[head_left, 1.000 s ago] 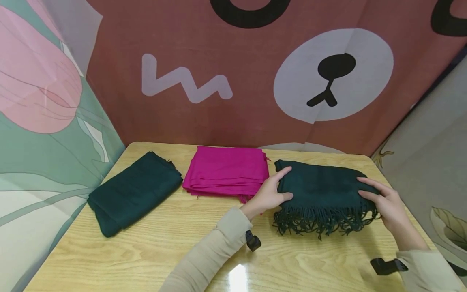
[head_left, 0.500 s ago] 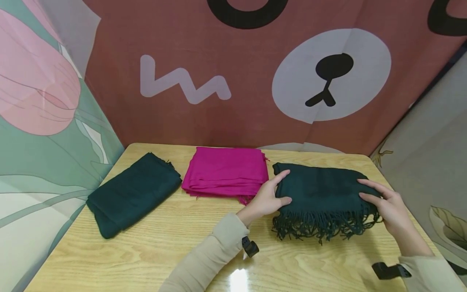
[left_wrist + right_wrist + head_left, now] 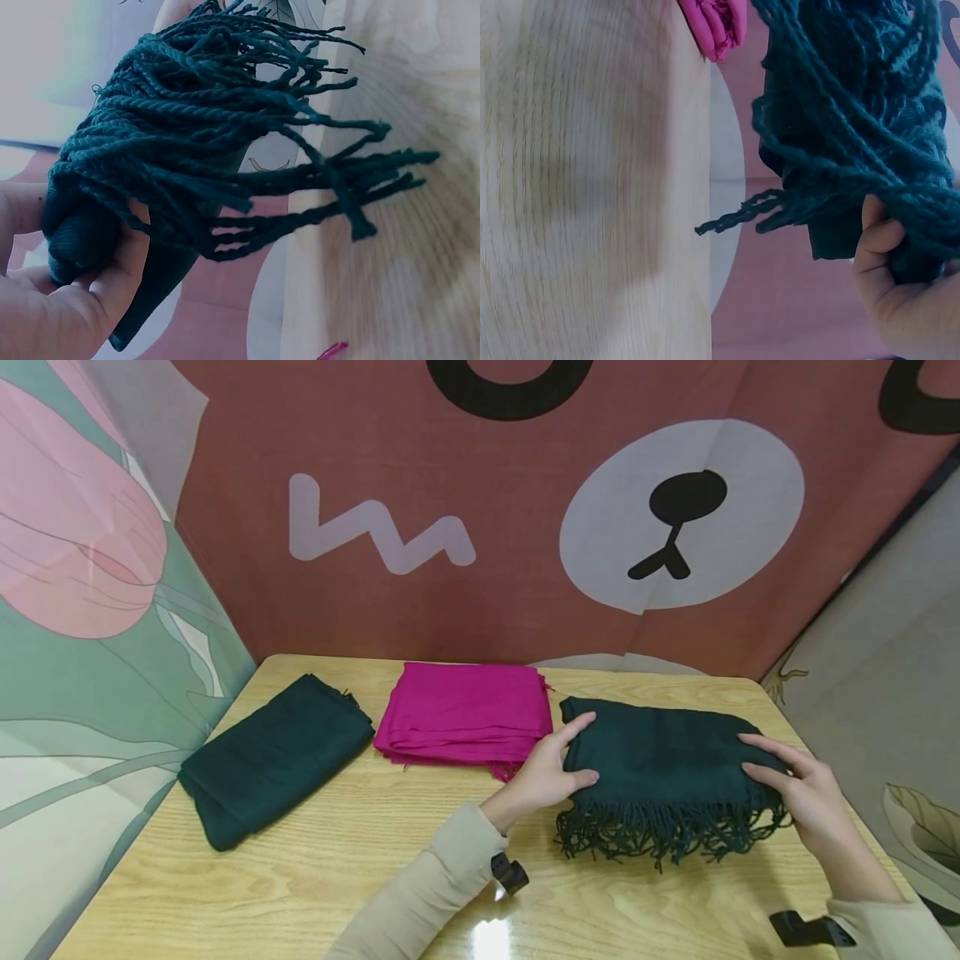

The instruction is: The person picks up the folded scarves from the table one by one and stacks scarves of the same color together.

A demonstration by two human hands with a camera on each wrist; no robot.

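Note:
A folded dark green fringed scarf [image 3: 663, 752] is held up at the table's right side, its twisted fringe [image 3: 667, 831] hanging toward me. My left hand [image 3: 546, 774] grips its left end, thumb on top and other fingers curled beneath, as the left wrist view shows with the scarf's edge [image 3: 84, 238]. At the opposite end, my right hand [image 3: 810, 789] holds the scarf with fingers over the top; in the right wrist view a curled finger [image 3: 881, 244] shows below the fringe. Both wrist views show the scarf clear of the tabletop.
A folded magenta scarf [image 3: 468, 710] lies at the table's back middle, close to my left hand. Another folded dark green cloth [image 3: 277, 760] rests at an angle on the left. Printed hangings [image 3: 360, 610] stand behind and beside the wooden table [image 3: 300, 893].
The green scarf has come slightly toward me, and my hands have moved with it. My right hand has also shifted a little to the right. Both keep their grip.

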